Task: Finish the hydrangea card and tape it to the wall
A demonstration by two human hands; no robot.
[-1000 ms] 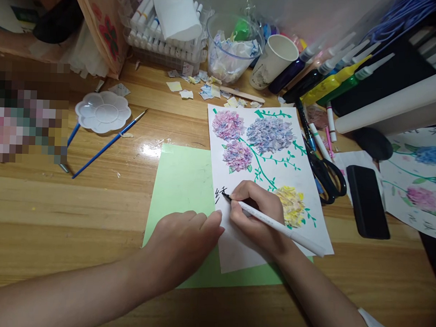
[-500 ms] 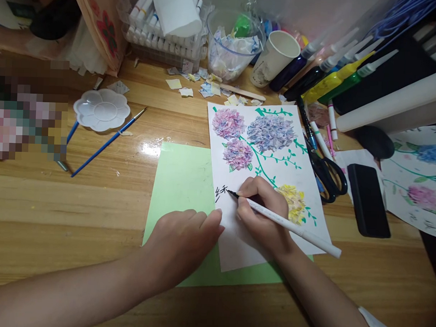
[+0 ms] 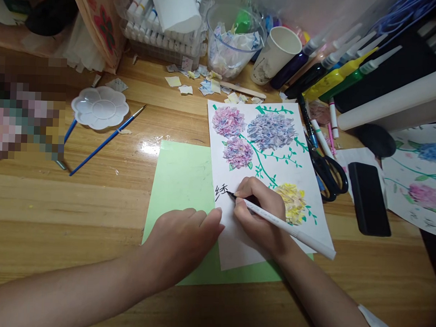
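My right hand point(image 3: 259, 212) grips a white pen point(image 3: 290, 229) whose black tip touches a white sheet point(image 3: 250, 250) beside a black written character point(image 3: 221, 192). The sheet carries torn-paper flowers in pink point(image 3: 228, 122), blue-grey point(image 3: 271, 132) and yellow point(image 3: 291, 203) with green stems. My left hand point(image 3: 183, 243) lies flat, fingers together, pressing the sheet's left edge and the green paper point(image 3: 181, 181) beneath it.
A white flower-shaped palette point(image 3: 100, 108) and blue brushes point(image 3: 104, 141) lie at the left. Black scissors point(image 3: 327, 174), markers and a black phone point(image 3: 369, 198) sit to the right. At the back stand a scrap-filled bowl point(image 3: 234, 42), paper cup point(image 3: 275, 53), marker box and paint bottles point(image 3: 335, 74).
The pen tip has moved slightly right and down while adding strokes to the black character. My left hand has stayed in place.
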